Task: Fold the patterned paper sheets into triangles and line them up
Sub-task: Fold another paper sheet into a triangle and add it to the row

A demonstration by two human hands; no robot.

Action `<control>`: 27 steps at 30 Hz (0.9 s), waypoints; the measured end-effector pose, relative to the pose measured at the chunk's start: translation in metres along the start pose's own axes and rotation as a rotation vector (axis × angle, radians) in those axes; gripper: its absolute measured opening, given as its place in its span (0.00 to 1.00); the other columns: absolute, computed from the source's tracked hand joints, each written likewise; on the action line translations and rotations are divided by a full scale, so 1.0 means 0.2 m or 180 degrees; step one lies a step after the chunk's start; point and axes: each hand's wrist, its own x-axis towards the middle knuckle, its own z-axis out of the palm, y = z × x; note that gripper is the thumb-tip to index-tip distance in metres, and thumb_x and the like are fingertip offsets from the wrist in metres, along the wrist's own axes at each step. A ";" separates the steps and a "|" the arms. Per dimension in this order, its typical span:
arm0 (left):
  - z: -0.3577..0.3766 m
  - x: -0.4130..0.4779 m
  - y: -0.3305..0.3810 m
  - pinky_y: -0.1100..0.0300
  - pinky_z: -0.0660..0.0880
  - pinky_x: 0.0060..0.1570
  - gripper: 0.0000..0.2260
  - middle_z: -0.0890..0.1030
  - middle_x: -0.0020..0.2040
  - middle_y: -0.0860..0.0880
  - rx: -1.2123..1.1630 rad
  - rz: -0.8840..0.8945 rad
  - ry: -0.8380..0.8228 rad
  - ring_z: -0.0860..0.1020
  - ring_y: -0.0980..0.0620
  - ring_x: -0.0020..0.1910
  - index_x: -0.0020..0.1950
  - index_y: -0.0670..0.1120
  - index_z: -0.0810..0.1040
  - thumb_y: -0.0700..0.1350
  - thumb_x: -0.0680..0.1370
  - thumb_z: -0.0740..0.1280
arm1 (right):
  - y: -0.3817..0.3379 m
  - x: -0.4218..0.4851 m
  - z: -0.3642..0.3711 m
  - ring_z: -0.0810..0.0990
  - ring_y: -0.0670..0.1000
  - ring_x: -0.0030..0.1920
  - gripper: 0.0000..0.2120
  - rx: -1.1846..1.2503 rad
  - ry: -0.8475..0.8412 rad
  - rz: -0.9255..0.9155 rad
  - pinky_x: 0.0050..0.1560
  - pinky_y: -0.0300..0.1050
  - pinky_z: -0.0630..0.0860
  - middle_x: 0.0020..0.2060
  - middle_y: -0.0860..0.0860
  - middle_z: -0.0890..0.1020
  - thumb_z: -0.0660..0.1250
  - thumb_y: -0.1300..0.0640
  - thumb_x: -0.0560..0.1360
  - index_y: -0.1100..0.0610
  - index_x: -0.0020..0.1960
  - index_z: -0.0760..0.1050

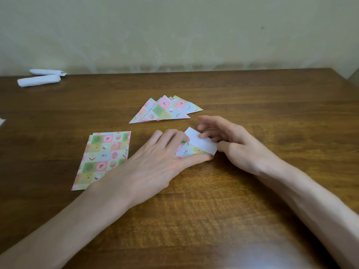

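Note:
A patterned paper sheet (191, 149) lies partly folded at the table's middle, its white underside turned up. My left hand (155, 162) lies flat over its left part, fingers straight, pressing it to the table. My right hand (233, 144) pinches the raised white flap between thumb and fingers. Behind the hands, several folded patterned triangles (165, 110) overlap in a loose row. To the left lies a stack of flat unfolded patterned sheets (103, 156), its lower right corner hidden by my left forearm.
The brown wooden table (194, 210) runs back to a pale wall. Two rolled white paper bundles (40, 78) lie at the far left rear. A bit of white paper (1, 121) shows at the left edge.

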 end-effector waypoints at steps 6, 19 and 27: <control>0.00 0.00 0.00 0.51 0.72 0.59 0.49 0.67 0.71 0.47 -0.0135 -0.0031 0.0012 0.62 0.49 0.61 0.81 0.66 0.55 0.30 0.66 0.58 | -0.03 -0.04 -0.01 0.78 0.39 0.66 0.33 -0.0410 0.0180 -0.0385 0.70 0.41 0.73 0.60 0.41 0.83 0.57 0.76 0.72 0.50 0.68 0.79; 0.01 -0.09 -0.09 0.60 0.53 0.72 0.37 0.58 0.82 0.55 -0.0886 0.0135 -0.0147 0.57 0.54 0.77 0.81 0.67 0.57 0.34 0.81 0.60 | 0.02 -0.03 -0.03 0.70 0.44 0.70 0.31 -0.1265 -0.0292 -0.0653 0.73 0.49 0.63 0.65 0.39 0.76 0.70 0.63 0.79 0.40 0.76 0.67; 0.03 -0.10 -0.14 0.58 0.51 0.75 0.18 0.59 0.81 0.65 -0.1765 0.0045 0.0035 0.52 0.67 0.79 0.74 0.69 0.70 0.61 0.84 0.61 | 0.00 -0.02 0.02 0.69 0.40 0.69 0.19 -0.1450 -0.0007 -0.0656 0.67 0.31 0.56 0.64 0.35 0.76 0.69 0.51 0.81 0.41 0.71 0.74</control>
